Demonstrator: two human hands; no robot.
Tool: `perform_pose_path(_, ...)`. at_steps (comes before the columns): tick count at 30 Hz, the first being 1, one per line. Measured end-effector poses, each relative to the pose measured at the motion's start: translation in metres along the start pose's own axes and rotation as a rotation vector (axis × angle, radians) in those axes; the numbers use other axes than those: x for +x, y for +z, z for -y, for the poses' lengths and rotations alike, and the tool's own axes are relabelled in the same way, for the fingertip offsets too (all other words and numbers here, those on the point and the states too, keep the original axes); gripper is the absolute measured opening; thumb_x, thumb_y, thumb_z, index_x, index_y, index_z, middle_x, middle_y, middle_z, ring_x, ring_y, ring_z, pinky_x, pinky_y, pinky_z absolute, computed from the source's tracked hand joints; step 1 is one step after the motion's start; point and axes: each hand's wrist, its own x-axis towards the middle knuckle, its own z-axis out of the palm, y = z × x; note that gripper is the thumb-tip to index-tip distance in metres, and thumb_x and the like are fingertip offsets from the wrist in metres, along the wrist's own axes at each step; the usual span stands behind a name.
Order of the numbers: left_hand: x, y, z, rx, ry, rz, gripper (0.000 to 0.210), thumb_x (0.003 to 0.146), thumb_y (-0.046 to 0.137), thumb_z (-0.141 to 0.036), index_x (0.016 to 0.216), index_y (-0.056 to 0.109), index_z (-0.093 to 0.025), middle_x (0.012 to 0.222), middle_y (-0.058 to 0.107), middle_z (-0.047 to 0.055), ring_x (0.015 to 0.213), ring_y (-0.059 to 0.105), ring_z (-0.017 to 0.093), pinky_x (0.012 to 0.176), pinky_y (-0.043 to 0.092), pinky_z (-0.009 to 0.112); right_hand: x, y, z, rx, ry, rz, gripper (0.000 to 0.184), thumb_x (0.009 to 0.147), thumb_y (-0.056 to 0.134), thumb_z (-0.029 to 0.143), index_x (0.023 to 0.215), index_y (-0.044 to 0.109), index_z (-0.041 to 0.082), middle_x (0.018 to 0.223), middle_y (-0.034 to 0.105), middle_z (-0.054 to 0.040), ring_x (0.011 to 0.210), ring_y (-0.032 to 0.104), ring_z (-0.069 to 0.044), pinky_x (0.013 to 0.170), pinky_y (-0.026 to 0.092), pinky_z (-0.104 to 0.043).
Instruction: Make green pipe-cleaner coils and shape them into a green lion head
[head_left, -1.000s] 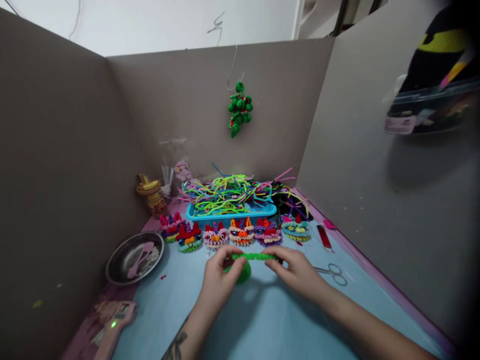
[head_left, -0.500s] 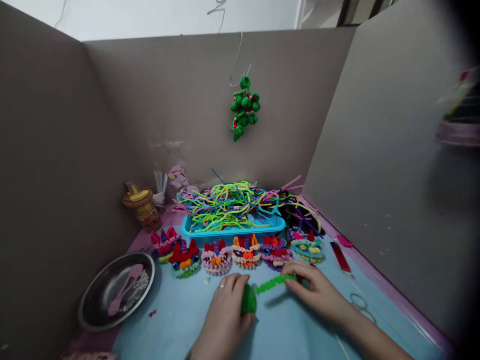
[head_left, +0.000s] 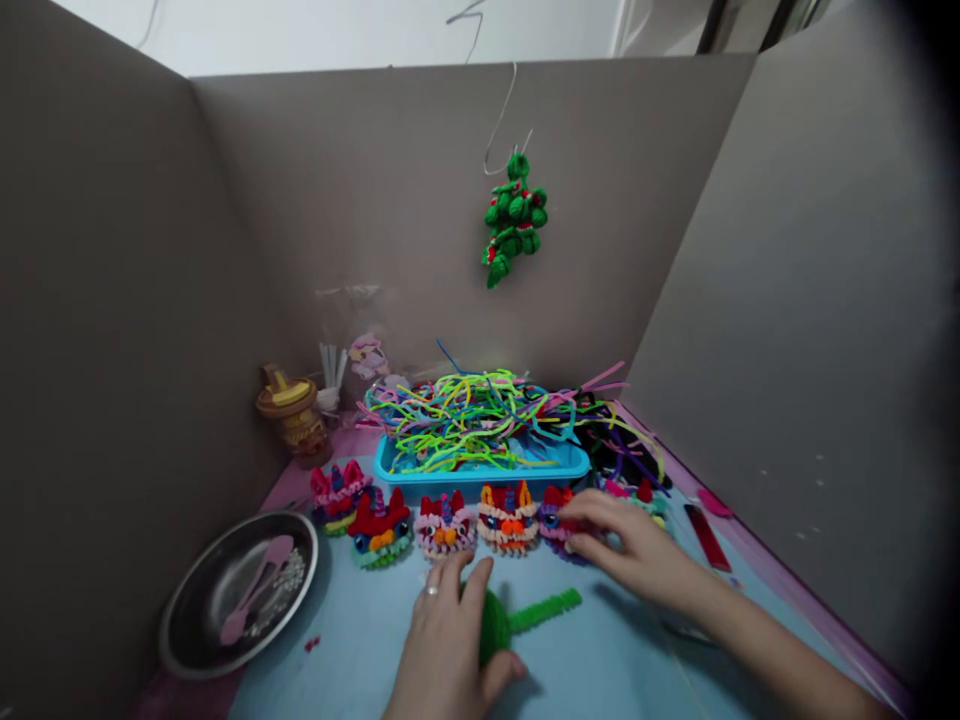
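Note:
My left hand [head_left: 450,640] curves around a rounded green pipe-cleaner piece [head_left: 493,625], low in the middle of the view. From that piece a crinkled green pipe-cleaner strip [head_left: 546,609] sticks out to the right. My right hand [head_left: 622,540], thumb and fingers apart, reaches over the row of pipe-cleaner animal heads. It is nearest a purple and red head [head_left: 553,528] and partly covers it; whether it touches cannot be made out. Beside that head stand an orange-eared head [head_left: 508,522], a pink one [head_left: 444,530] and a red one [head_left: 380,532].
Behind the heads, a blue tray [head_left: 480,478] is heaped with loose pipe cleaners. On the left, a metal bowl [head_left: 187,600] holds pink scoops and white bits. A green beaded-looking ornament [head_left: 516,220] hangs from a wire. Grey panels [head_left: 337,180] enclose the table.
My right hand has let go of the green strip and moved up towards the heads. My left hand still holds the green piece. The view has shifted slightly.

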Motion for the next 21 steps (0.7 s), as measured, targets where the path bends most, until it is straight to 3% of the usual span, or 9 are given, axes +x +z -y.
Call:
perform_pose_path(3,0.000,-0.008,-0.001,-0.028,0.029,-0.072,0.058,0.071,0.065,-0.028,0.128,0.056,-0.019,0.133,0.052,0.016,0.123,0.047,0.034,0.099,0.041,0.047,0.038,-0.009,0.010,-0.078,-0.090,-0.034,0.019,0.084,0.055,0.028,0.092,0.070,0.020,0.091,0.069,-0.0083,0.088,0.063,-0.023,0.079,0.048,-0.035)
perform_pose_path(7,0.001,-0.015,-0.001,0.000,0.082,-0.200,0.038,0.081,0.055,-0.026,0.118,0.061,-0.020,0.120,0.061,0.013,0.112,0.056,0.029,0.094,0.046,0.045,0.089,-0.001,0.013,-0.175,-0.134,-0.033,0.016,0.083,0.057,0.024,0.090,0.071,0.020,0.091,0.070,-0.0063,0.088,0.063,-0.021,0.082,0.047,-0.033)
perform_pose_path(10,0.001,-0.013,0.002,0.048,0.101,-0.287,0.031,0.083,0.054,-0.024,0.112,0.063,-0.019,0.112,0.065,0.013,0.105,0.059,0.028,0.089,0.049,0.044,0.126,0.015,0.009,-0.331,-0.066,-0.009,0.018,0.084,0.055,0.019,0.095,0.070,0.020,0.095,0.070,-0.0052,0.091,0.063,-0.018,0.084,0.046,-0.028)
perform_pose_path(15,0.003,-0.009,0.007,0.079,0.170,-0.389,0.022,0.084,0.053,-0.019,0.104,0.064,-0.019,0.103,0.066,0.010,0.094,0.061,0.025,0.080,0.052,0.040,0.175,0.040,0.000,-0.403,0.051,-0.067,0.035,0.081,0.055,0.015,0.116,0.062,0.016,0.117,0.061,-0.0149,0.107,0.056,-0.027,0.088,0.043,-0.034)
perform_pose_path(19,0.005,-0.012,0.013,0.093,0.191,-0.504,0.019,0.085,0.053,-0.019,0.100,0.064,-0.018,0.098,0.067,0.010,0.091,0.061,0.024,0.080,0.051,0.041,0.204,0.039,-0.006,-0.337,0.143,-0.074,0.015,0.078,0.059,0.016,0.087,0.071,0.016,0.106,0.065,-0.0137,0.100,0.058,-0.026,0.083,0.043,-0.031)
perform_pose_path(21,0.006,-0.015,0.015,0.085,0.187,-0.548,0.017,0.086,0.053,-0.020,0.098,0.065,-0.017,0.096,0.066,0.009,0.090,0.061,0.024,0.080,0.051,0.041,0.217,0.030,-0.008,-0.251,0.164,-0.133,0.015,0.080,0.058,0.021,0.077,0.071,0.014,0.097,0.066,-0.0124,0.096,0.059,-0.025,0.080,0.043,-0.030)
